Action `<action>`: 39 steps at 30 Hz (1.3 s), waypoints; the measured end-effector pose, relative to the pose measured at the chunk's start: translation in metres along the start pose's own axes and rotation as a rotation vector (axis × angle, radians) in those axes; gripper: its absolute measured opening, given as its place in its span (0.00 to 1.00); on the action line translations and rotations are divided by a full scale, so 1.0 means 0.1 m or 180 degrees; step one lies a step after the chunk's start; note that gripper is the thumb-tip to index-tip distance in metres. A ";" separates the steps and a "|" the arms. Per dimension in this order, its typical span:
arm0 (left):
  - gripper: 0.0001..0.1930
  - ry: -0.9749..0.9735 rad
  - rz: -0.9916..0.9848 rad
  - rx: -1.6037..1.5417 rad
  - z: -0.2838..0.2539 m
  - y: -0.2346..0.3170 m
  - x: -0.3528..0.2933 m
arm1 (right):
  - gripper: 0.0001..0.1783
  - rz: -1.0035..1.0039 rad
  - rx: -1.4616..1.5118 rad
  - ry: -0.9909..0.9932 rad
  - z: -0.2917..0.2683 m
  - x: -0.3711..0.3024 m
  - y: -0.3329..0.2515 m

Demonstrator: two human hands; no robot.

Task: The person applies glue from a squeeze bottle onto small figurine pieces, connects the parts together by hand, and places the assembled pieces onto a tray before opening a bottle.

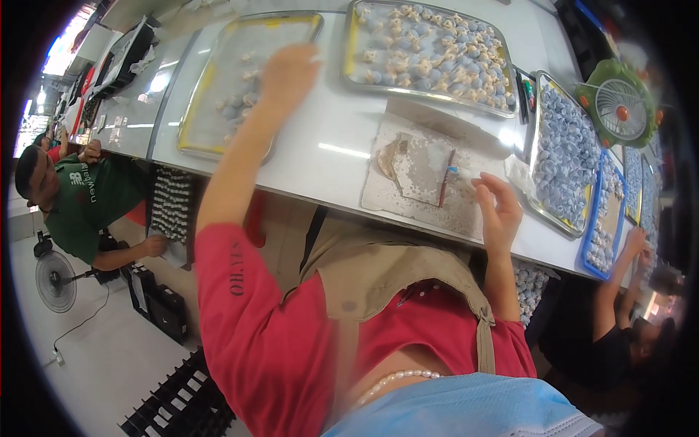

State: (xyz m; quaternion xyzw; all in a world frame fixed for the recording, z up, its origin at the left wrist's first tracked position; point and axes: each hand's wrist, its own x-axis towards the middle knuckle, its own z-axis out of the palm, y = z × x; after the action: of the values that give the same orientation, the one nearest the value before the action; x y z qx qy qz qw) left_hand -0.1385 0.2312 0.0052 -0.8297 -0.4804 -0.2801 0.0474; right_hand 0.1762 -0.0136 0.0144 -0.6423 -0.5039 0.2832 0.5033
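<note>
My left hand point(290, 76) is stretched out over the right part of the tray at the far left point(218, 51), smeared by motion. A small pale spot shows at its fingertips, but I cannot make out whether it holds anything. Under that arm lie several small blue and cream pieces point(234, 109). My right hand point(499, 210) hovers beside the right edge of a stained cardboard sheet point(378, 191), fingers loosely curled and apart, with nothing visible in them. On the cardboard, a thin reddish-brown stick with a blue band point(445, 178) lies nearest to it.
A metal tray point(426, 89) of blue and cream pieces stands at the back middle. Right of it are a tray of pale blue pieces point(561, 153), a blue-rimmed tray point(591, 262) and a green fan point(619, 109). People work at left point(80, 197) and right point(604, 320).
</note>
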 end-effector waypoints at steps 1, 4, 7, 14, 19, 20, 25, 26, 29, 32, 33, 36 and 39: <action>0.13 -0.0206 -0.0096 -0.0118 0.14 0.22 0.15 | 0.11 0.0006 -0.0028 0.0017 0.00 0.01 0.01; 0.14 -0.0852 -0.0092 -0.0080 0.45 0.51 0.49 | 0.11 -0.0631 -0.0915 0.0254 -0.06 0.08 0.03; 0.14 -0.0803 0.0196 -0.0234 0.70 0.46 0.58 | 0.13 -0.1061 -0.1365 0.0344 -0.18 0.20 0.14; 0.15 -0.1102 -0.1579 -0.4064 -0.09 1.29 -0.19 | 0.18 -0.0660 -0.1613 -0.0229 -0.34 0.14 0.30; 0.18 -0.1318 -0.2170 -0.5420 -0.13 2.03 -1.06 | 0.18 -0.0563 -0.1683 -0.0306 -0.30 0.02 0.43; 0.17 -0.1391 -0.2368 -0.5780 -0.12 2.13 -1.14 | 0.18 -0.0531 -0.1686 -0.0330 -0.30 0.00 0.46; 0.18 -0.1744 -0.2499 -0.5679 -0.14 2.30 -1.20 | 0.16 0.0183 -0.0059 0.0222 -0.41 -0.13 0.32; 0.18 -0.1800 -0.2365 -0.5535 -0.13 2.29 -1.21 | 0.16 0.0186 -0.0061 0.0212 -0.43 -0.17 0.26; 0.16 -0.1732 -0.2349 -0.5444 -0.18 2.31 -1.24 | 0.14 0.0247 0.0049 0.0109 -0.51 -0.27 0.09; 0.15 -0.1592 -0.2360 -0.5448 -0.19 2.32 -1.28 | 0.14 -0.0249 -0.0303 -0.0043 -0.53 -0.32 -0.02; 0.16 -0.1558 -0.2253 -0.5389 -0.19 2.32 -1.30 | 0.15 -0.0440 -0.0437 -0.0024 -0.54 -0.34 -0.03; 0.18 -0.1558 -0.2486 -0.5426 -0.23 2.34 -1.31 | 0.15 -0.0738 -0.0755 -0.0002 -0.52 -0.35 -0.14; 0.19 -0.1605 -0.2547 -0.5408 -0.25 2.33 -1.32 | 0.16 -0.0984 -0.1096 -0.0016 -0.48 -0.33 -0.26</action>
State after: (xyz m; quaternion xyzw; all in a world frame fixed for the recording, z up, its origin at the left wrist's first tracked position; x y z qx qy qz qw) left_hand -0.0077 -0.0040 0.0034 -0.3984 -0.3607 -0.3430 -0.7704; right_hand 0.1974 -0.0623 0.0499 -0.6331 -0.6385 0.1142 0.4225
